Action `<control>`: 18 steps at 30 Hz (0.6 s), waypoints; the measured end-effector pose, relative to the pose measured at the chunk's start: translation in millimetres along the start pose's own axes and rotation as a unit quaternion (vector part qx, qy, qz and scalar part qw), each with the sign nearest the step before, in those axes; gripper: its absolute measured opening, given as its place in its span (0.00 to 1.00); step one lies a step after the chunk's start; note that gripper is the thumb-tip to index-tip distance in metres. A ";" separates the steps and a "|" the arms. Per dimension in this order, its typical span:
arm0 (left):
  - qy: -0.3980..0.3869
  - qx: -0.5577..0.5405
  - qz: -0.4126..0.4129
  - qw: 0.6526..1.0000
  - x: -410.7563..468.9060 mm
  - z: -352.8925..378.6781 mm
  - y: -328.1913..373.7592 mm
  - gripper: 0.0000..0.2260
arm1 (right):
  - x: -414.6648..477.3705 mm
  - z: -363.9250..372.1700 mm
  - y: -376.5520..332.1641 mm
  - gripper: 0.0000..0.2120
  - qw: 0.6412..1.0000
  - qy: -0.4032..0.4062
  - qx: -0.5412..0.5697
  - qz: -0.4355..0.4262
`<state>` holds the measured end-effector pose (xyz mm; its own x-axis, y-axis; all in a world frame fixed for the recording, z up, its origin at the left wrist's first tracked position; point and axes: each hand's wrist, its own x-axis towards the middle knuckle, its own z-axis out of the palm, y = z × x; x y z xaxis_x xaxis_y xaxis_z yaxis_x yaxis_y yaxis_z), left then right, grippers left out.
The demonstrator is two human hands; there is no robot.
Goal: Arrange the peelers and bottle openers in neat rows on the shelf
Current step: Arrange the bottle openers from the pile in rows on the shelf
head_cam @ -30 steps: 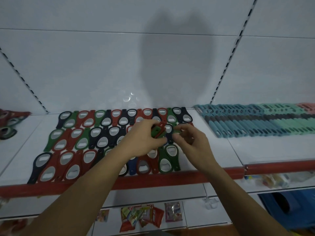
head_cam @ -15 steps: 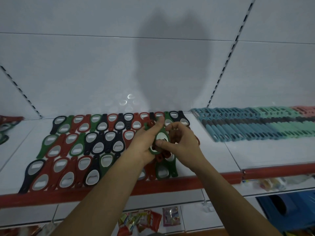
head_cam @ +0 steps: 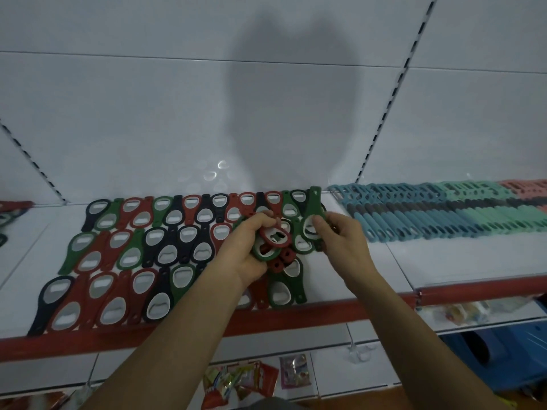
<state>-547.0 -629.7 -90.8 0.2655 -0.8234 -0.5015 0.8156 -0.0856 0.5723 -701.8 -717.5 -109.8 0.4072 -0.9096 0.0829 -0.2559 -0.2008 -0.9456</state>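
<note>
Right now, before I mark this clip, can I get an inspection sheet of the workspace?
Surface: white shelf with a red front lip.
Job's things: bottle openers in three overlapping rows, red, green and black; right end untidy under the hands. peelers packed in rows on the next section, teal, green, pink.
Clutter: loose openers at the far left edge.
Grippers: left hand grips a bunch of openers; right hand pinches one green opener, raised.
Cables: nothing seen.
Surroundings: white back panel, slotted upright, snack packets on a lower shelf, blue container lower right.

Head-worn view, forward-down, close over shelf (head_cam: 296, 316)
</note>
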 end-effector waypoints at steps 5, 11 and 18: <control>-0.056 0.176 0.089 0.979 -2.0 0.2 22.1 0.08 | -21.5 -30.7 22.0 0.02 0.980 -0.127 -0.154 0.011; -0.089 0.801 0.281 0.520 -0.1 -6.5 17.5 0.08 | -34.7 -30.2 31.8 0.09 0.951 -0.085 -0.298 0.018; -0.071 0.872 0.300 0.381 0.3 -10.4 -11.0 0.14 | -38.6 -26.2 32.3 0.12 0.920 -0.073 -0.384 0.024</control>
<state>-550.6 -623.3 -104.0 0.0037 -0.9996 0.0279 -0.9839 0.0013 0.1790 -748.8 -698.4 -135.3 0.4788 -0.8765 -0.0493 -0.7978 -0.4110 -0.4410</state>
